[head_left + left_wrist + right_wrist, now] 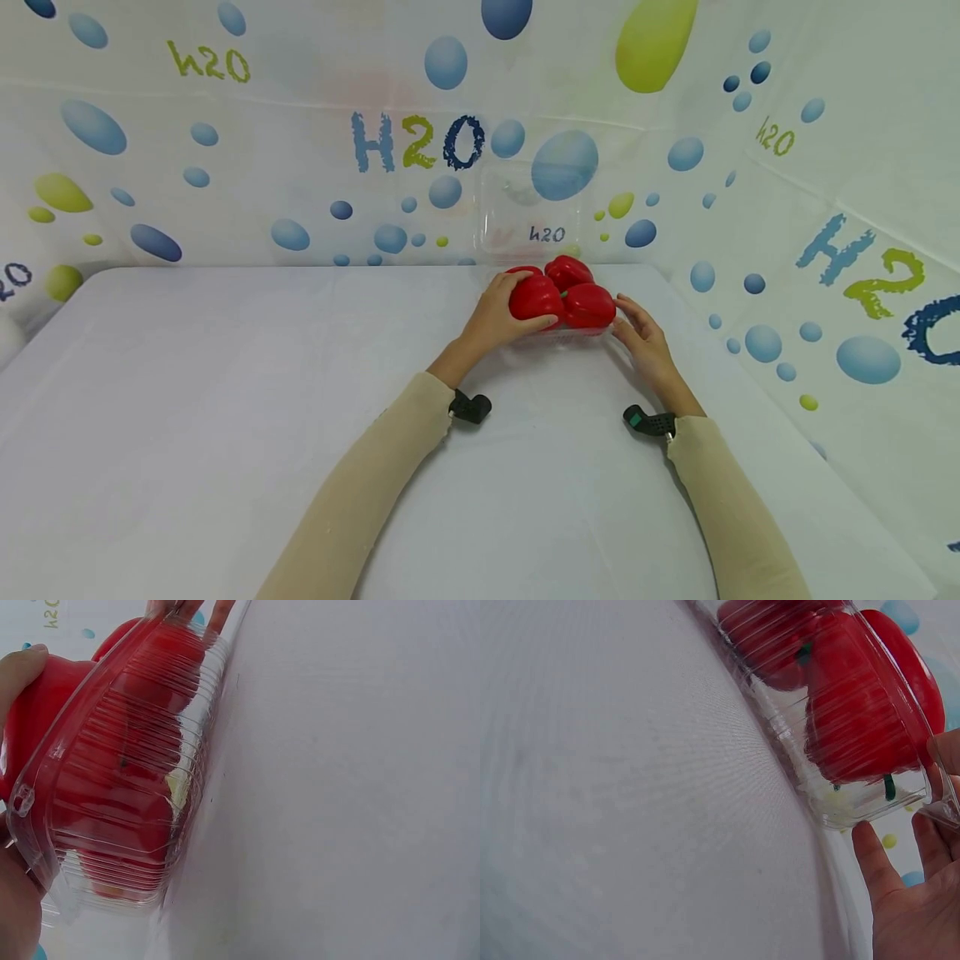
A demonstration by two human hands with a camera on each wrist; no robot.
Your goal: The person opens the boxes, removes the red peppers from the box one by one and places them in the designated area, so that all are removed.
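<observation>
Several red bell peppers [589,306] sit in a clear plastic container [191,761] at the back of the table. Its see-through lid [491,237] stands up behind them. My left hand [498,312] grips the leftmost bell pepper [536,300], thumb across its front and fingers over its far side. On the opposite side, the fingers of my right hand [647,346] reach to the container's right end, fairly straight. The right wrist view shows these fingertips at the ribbed wall and rim, close to a bell pepper [874,705] with a green stem.
A white cloth covers the table [225,417]. Right behind the container rises a white curtain [300,167] with blue and green drops, and it runs along the right side as well. Dark wrist cameras [471,408] are worn at both sleeves.
</observation>
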